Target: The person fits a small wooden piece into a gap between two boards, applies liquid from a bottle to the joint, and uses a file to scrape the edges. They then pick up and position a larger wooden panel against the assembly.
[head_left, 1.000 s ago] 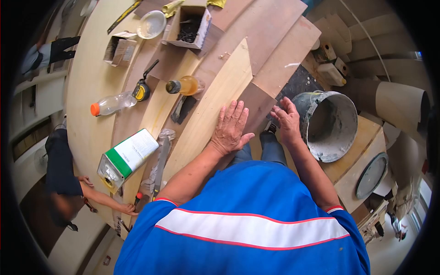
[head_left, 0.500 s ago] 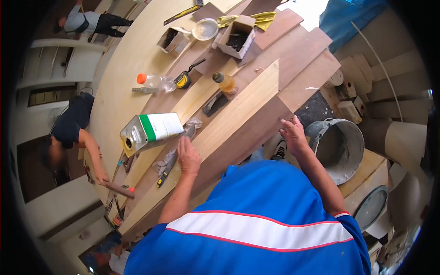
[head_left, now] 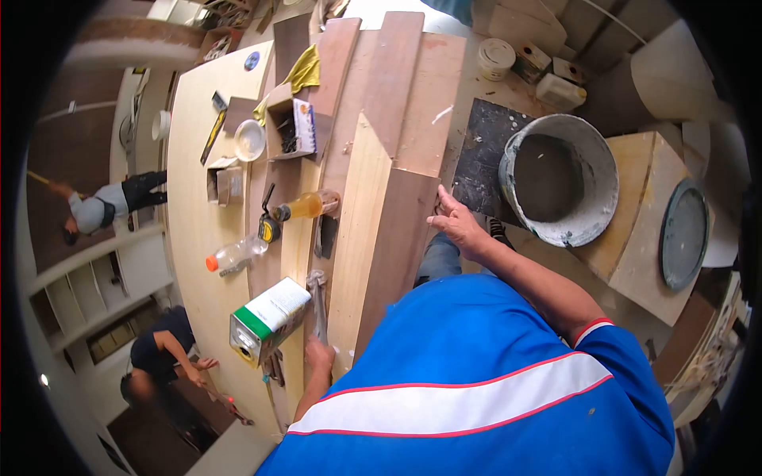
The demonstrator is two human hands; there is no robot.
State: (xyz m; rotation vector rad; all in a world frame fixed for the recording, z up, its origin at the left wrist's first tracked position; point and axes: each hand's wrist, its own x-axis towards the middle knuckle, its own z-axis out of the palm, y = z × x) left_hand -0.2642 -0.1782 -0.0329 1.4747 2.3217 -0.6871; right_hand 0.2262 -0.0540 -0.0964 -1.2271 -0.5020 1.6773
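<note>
My left hand (head_left: 320, 355) is low at the near side of the boards, fingers curled at the lower end of a long grey-bladed tool (head_left: 320, 313). The tool's black and yellow handle is hidden under that hand. To its left stands a metal can (head_left: 274, 317) with a green and white label. My right hand (head_left: 458, 222) has its fingers apart at the edge of a brown board (head_left: 401, 230), holding nothing. Beside that board lies a pale wood strip (head_left: 361, 206) with a slanted end.
A bottle of amber liquid (head_left: 305, 206), a tape measure (head_left: 269, 228), a clear bottle with orange cap (head_left: 230, 255) and an open box (head_left: 290, 127) lie on the worktable. A large bucket (head_left: 563, 182) stands right. Two other people (head_left: 167, 349) are at left.
My view has turned, so the boards now run more upright. My left hand has gone down to the handle end of the bladed tool. My right hand remains by the board edge.
</note>
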